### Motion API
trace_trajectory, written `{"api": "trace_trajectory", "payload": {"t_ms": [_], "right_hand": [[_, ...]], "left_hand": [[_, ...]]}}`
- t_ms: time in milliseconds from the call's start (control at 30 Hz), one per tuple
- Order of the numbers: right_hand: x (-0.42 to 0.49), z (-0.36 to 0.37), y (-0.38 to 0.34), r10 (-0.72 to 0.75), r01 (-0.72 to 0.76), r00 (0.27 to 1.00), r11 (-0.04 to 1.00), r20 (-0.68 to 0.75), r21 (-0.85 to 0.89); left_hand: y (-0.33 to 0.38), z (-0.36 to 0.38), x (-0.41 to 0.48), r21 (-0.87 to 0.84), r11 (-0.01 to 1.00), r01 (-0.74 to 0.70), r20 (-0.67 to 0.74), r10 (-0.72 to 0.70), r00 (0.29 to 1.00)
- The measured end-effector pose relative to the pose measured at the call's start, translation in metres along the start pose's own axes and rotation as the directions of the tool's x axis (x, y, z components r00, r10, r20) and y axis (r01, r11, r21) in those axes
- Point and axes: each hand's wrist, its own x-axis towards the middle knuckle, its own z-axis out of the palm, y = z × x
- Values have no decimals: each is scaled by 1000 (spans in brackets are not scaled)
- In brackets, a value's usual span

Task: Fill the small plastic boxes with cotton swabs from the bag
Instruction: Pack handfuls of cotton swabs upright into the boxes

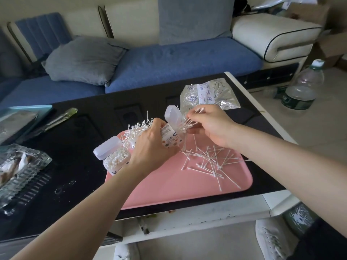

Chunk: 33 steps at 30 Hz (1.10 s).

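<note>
My left hand (152,145) grips a small plastic box (171,136) tilted to the right, its translucent lid (173,115) flipped open. My right hand (208,126) pinches a bundle of cotton swabs (185,126) whose ends are in the box's mouth. A second box (117,160), packed full of swabs with its lid open, stands at the pink tray's (178,192) left edge. More swabs stick up in a pile (137,129) behind my left hand. Several loose swabs (208,162) lie scattered on the tray. The clear bag (208,93) lies flat behind my right hand.
The tray sits on a black table (78,139). A glass dish (18,169), a light blue tray (24,113) and a green-handled tool (58,119) lie at the left. A water bottle (302,87) stands on the floor at right. A blue sofa (169,62) is behind.
</note>
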Motion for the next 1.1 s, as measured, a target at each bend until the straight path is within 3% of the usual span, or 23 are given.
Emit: {"api": "trace_trajectory", "payload": {"t_ms": [167,300,367,434,501,567,734,801,968,1101], "right_hand": [[-3,6,7,-12,32,991,989,134,-147],[-2,10,6,40,-28,988,996,150,-85],[-1,6,5,-19,27,997,993,74,-112],[0,0,8,-135,127,991,948,-7,-293],[-5,0,9,-228,205,974,886,-5,-417],[-15,4,6,-257,258,965,874,59,-413],[-32,12,15,-97,292,929,783,357,-549],[-31,12,17,-63,272,932,773,358,-573],[-35,3,10,-177,302,945,800,276,-519],[-41,9,18,-109,334,912,756,395,-563]], "left_hand": [[7,-2,1,-34,999,35,20,-35,999],[9,-2,0,-30,999,34,23,-34,999],[9,-3,1,-42,997,65,34,-64,997],[7,-3,2,-67,992,107,30,-105,994],[5,-3,4,-106,982,154,15,-154,988],[4,-4,5,-139,971,193,3,-195,981],[6,-4,5,-129,977,171,-31,-177,984],[6,-3,4,-98,982,163,-13,-165,986],[4,-5,3,-79,988,132,-27,-135,991],[6,-4,1,-60,993,103,-16,-104,994]]}}
